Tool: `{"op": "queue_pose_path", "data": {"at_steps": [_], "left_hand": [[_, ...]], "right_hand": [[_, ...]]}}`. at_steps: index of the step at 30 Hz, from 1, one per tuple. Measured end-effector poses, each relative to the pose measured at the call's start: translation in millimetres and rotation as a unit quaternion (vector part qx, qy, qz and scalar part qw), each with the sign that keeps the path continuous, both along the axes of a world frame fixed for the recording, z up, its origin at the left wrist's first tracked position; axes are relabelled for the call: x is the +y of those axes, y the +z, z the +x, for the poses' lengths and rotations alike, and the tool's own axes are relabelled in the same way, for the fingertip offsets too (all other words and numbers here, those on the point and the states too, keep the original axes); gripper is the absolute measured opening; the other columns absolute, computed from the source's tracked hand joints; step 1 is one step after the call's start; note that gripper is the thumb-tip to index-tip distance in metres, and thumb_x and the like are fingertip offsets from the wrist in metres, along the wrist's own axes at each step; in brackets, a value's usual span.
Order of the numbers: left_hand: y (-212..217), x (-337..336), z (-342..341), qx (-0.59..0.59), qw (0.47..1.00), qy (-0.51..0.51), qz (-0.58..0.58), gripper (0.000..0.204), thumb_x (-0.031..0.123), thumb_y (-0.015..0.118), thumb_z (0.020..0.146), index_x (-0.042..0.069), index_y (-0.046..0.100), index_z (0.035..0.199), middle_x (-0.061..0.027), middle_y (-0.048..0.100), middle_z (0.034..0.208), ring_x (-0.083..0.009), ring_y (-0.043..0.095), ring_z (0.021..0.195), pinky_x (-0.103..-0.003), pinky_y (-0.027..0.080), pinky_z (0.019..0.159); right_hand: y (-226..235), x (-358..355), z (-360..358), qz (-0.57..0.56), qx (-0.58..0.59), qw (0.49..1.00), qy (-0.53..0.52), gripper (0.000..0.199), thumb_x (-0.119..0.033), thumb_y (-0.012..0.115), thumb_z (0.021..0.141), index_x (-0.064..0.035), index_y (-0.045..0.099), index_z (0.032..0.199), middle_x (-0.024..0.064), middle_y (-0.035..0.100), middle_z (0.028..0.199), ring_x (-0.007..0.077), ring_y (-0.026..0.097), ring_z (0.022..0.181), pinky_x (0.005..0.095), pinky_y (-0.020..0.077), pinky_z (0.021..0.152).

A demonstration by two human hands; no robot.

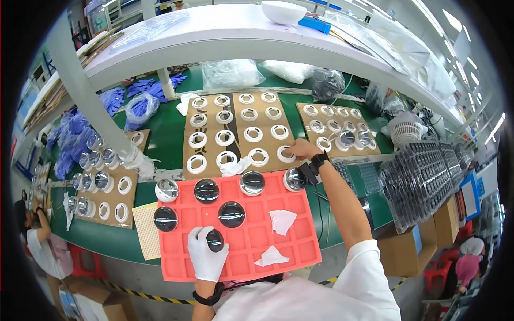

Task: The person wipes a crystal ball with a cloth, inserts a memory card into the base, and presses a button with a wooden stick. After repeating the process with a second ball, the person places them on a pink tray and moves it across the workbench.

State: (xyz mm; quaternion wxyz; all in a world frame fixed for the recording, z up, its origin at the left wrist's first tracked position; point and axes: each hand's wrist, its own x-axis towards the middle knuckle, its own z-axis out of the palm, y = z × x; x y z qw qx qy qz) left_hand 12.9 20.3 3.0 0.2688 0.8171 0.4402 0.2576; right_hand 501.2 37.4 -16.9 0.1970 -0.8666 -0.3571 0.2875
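Note:
My left hand (206,258), in a white glove, closes round a dark shiny dome (215,240) above the near part of a red compartment tray (241,270). Over the cardboard sheet (235,120) ahead, my bare right hand (303,150) has its fingertips on the rim of a white ring (282,154), the nearest one in the right column. Several white rings lie there in rows. In the tray sit more domes, among them a black one (232,214) and a white-rimmed one (252,183). Just under my right wrist is another dome (294,179).
White wipes (282,221) lie in the tray. Cardboard sheets with rings and domes stand left and right (369,144) on the green table (160,144). Stacked black plastic trays (423,176) rise at right. A shelf (214,45) crosses overhead. A co-worker (45,235) sits at far left.

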Motion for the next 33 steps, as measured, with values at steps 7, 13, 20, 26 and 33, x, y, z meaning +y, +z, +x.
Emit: {"op": "queue_pose_path", "data": {"at_steps": [7,13,20,26,33], "left_hand": [[-11.8,-1.3,5.5,-0.041,0.999,0.023,0.017,0.065,0.003,0.086,0.061,0.007,0.057,0.119,-0.0169,0.052,0.124,-0.0375,0.053,0.116,-0.046,0.046,0.099],[-18.8,-9.9,3.2,-0.063,0.996,0.057,0.014,0.060,0.003,0.084,0.061,0.008,0.059,0.116,-0.0165,0.051,0.125,-0.0373,0.053,0.114,-0.047,0.047,0.097],[-22.4,-12.2,10.4,-0.035,0.996,0.077,0.007,0.070,0.002,0.087,0.061,0.006,0.056,0.123,-0.0199,0.049,0.132,-0.0392,0.052,0.120,-0.048,0.046,0.101],[18.8,-13.0,18.1,0.017,0.990,0.100,-0.097,0.088,0.005,0.086,0.068,-0.002,0.043,0.144,-0.0239,0.048,0.139,-0.0416,0.046,0.130,-0.048,0.039,0.110],[28.8,-25.8,18.1,0.043,0.975,0.179,-0.126,0.104,0.008,0.086,0.070,-0.003,0.026,0.155,-0.0275,0.040,0.149,-0.0433,0.039,0.139,-0.046,0.036,0.116]], "right_hand": [[-4.2,-9.9,13.6,0.127,0.190,0.957,-0.177,0.031,-0.021,0.076,0.085,0.0055,0.064,0.096,0.0081,0.064,0.079,0.0175,0.060,0.064,0.0356,0.0470,0.050],[-8.6,-15.9,6.0,0.254,0.272,0.910,-0.182,0.022,-0.017,0.074,0.088,0.0020,0.070,0.096,0.0021,0.065,0.078,0.0116,0.060,0.066,0.0270,0.0460,0.057],[20.8,-15.3,-4.4,0.241,0.317,0.902,-0.165,0.044,-0.020,0.079,0.086,0.0092,0.061,0.114,0.0075,0.066,0.097,0.0140,0.063,0.085,0.0286,0.0501,0.071],[72.6,-5.3,-39.9,0.240,0.307,0.905,-0.171,0.043,-0.021,0.077,0.090,0.0086,0.063,0.118,0.0089,0.070,0.107,0.0127,0.065,0.092,0.0280,0.0524,0.079],[97.5,-18.5,-36.9,0.270,0.354,0.877,-0.180,0.042,-0.018,0.073,0.093,0.0078,0.061,0.124,0.0085,0.069,0.115,0.0144,0.064,0.102,0.0292,0.0510,0.087]]}}
